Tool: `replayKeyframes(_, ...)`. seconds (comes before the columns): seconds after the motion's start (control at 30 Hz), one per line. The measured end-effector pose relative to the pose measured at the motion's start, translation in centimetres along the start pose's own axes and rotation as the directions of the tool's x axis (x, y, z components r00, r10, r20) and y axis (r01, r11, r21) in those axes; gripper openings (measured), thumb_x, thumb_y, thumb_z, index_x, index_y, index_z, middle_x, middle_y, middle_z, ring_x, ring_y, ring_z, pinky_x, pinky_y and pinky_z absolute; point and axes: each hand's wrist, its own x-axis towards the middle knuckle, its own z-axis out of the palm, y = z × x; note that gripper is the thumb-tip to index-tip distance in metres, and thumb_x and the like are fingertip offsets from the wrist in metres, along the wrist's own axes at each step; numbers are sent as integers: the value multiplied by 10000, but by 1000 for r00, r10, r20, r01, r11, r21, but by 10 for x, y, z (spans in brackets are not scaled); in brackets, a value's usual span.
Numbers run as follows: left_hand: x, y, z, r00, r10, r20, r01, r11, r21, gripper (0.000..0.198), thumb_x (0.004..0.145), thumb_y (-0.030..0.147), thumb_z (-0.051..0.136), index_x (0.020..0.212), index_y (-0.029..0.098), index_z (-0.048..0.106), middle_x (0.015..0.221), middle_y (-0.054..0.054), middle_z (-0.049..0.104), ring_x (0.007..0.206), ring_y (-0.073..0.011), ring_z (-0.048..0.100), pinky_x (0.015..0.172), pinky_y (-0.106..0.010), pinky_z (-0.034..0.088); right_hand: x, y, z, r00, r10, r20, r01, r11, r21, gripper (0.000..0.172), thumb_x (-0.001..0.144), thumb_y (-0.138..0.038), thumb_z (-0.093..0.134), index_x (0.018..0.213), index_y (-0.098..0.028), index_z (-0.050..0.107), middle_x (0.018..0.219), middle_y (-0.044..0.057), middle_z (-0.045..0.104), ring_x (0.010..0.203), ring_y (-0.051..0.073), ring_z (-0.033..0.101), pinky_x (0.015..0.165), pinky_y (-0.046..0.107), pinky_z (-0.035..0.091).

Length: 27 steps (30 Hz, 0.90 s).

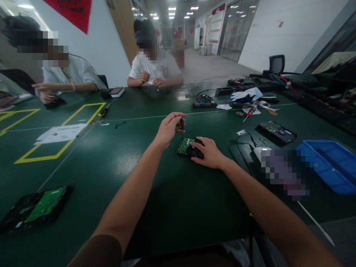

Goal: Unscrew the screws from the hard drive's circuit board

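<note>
hard drive (186, 146) is grasped from above by the right hand (208, 152), the raised left hand (168, 128) clasping a yellow-black tool (181, 123).

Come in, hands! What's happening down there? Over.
Left hand: holding yellow-and-black tool. Right hand: laid across hard drive. Drive on table, green board showing. In the way: right hand covers part of drive.

Could read no word, number or brand anywhere. Noted dark brushed strokes on red wall banner (79, 16), cut off at top of view; could not decipher. Saw faint print on white paper sheet (59, 134) and dark marks on small white tag (241, 132); too blurred to make out.
</note>
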Motion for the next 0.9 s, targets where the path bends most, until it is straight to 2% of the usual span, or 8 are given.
replayKeyframes(0.13,0,-3,2,1000,12,27,-12,1000,6,179,942,328,598,1036,218,704,997,-66,679,921,-173,653,696,-275,586,0,0,1,1000,4,-4,-4,1000,1,708,902,-652,623,1512,-311,509,1553,154,420,1416,402,390,1152,618,292)
replayKeyframes(0.37,0,-4,0,997,82,1,-81,980,180,220,900,423,699,989,225,737,896,-43,680,815,-159,626,650,-253,534,0,0,2,1000,-7,-15,7,1000,2,708,904,-658,617,1508,-304,512,1551,157,425,1416,397,394,1158,608,293)
replayKeyframes(0.47,1,-3,-4,983,181,-18,-166,934,315,207,912,404,686,975,224,766,885,-39,697,804,-166,616,718,-282,514,0,0,2,1000,-7,-13,7,1000,0,717,902,-652,623,1515,-300,505,1552,160,421,1420,400,390,1157,607,295)
replayKeyframes(0.6,0,1,-7,948,317,-28,-260,822,507,187,934,344,655,997,223,784,965,-59,730,892,-194,622,847,-324,484,0,1,1,1000,-6,-7,6,1000,6,720,899,-649,627,1518,-305,499,1558,158,415,1420,406,387,1153,615,295)
replayKeyframes(0.9,-5,3,-3,932,363,14,-304,757,578,217,957,321,615,1050,205,772,954,-64,737,849,-198,628,812,-317,474,0,0,1,1000,-7,-9,8,1000,7,708,905,-652,622,1516,-315,503,1555,147,416,1420,402,384,1159,622,283)
